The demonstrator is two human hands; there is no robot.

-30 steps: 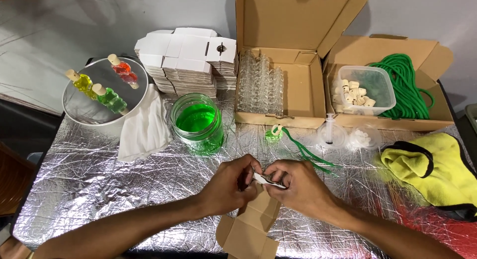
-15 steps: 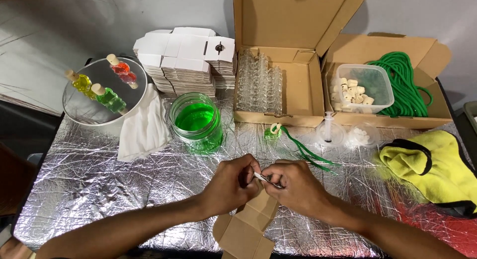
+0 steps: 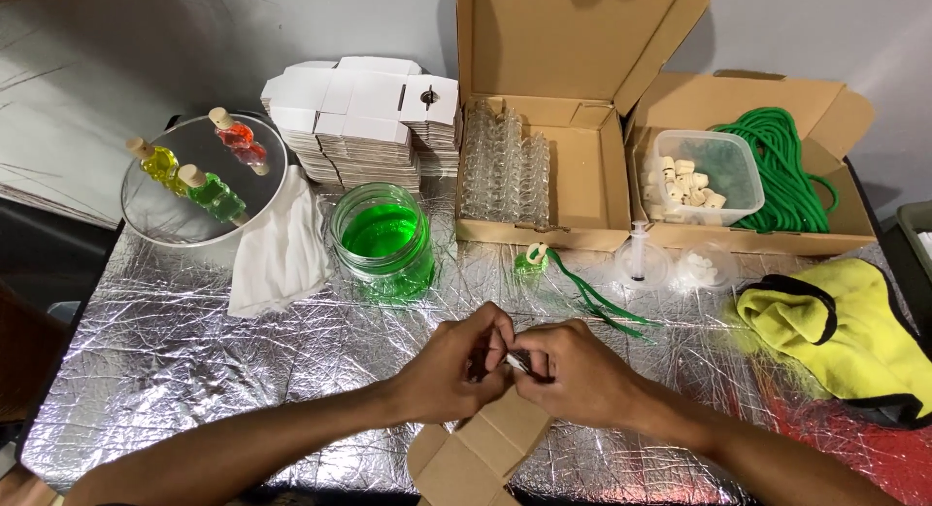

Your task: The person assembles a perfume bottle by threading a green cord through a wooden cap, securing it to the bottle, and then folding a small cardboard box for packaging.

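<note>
My left hand and my right hand meet over the foil-covered table, fingers pinched together on a small slim object that is mostly hidden between them. Below the hands lies a flat brown cardboard box blank, at the table's near edge. A small green-filled bottle with a cork and green cords lies a little beyond the hands.
A glass jar of green liquid, a white cloth, a round mirror tray with three coloured bottles, stacked white box blanks, a carton of empty glass bottles, a tub of corks, green rope, a syringe, a yellow cloth.
Both hands have stayed together in the same spot; the fingers have closed more tightly over the small object, which shows less than before.
</note>
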